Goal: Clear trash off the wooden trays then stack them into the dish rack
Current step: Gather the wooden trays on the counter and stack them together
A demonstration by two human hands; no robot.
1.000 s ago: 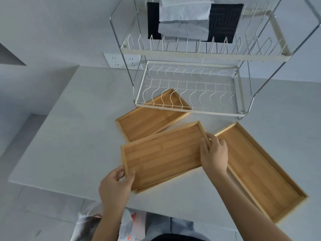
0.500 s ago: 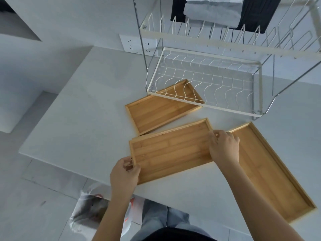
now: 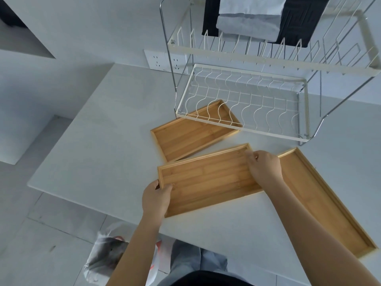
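Note:
Three empty wooden trays lie on a white table [image 3: 99, 129]. The middle tray [image 3: 208, 180] is gripped at both short ends: my left hand [image 3: 156, 198] holds its near-left corner, my right hand [image 3: 265, 167] its far-right end. Its near edge looks lifted a little off the table. A second tray [image 3: 185, 137] sits behind it, its far end tucked under the dish rack's lower shelf. The third tray [image 3: 325, 205] lies to the right, partly hidden by my right forearm. The white wire dish rack [image 3: 243, 129] stands at the back; both its tiers hold no trays.
A black mat and folded grey-white cloths [image 3: 249, 19] hang at the rack's top tier. A wall socket [image 3: 165, 62] is behind the rack's left leg. A plastic trash bag [image 3: 105, 256] sits on the floor below the table's near edge.
The middle tray has been raised slightly at its near edge with both hands still on its ends. My view has shifted, so the rack and trays sit further right.

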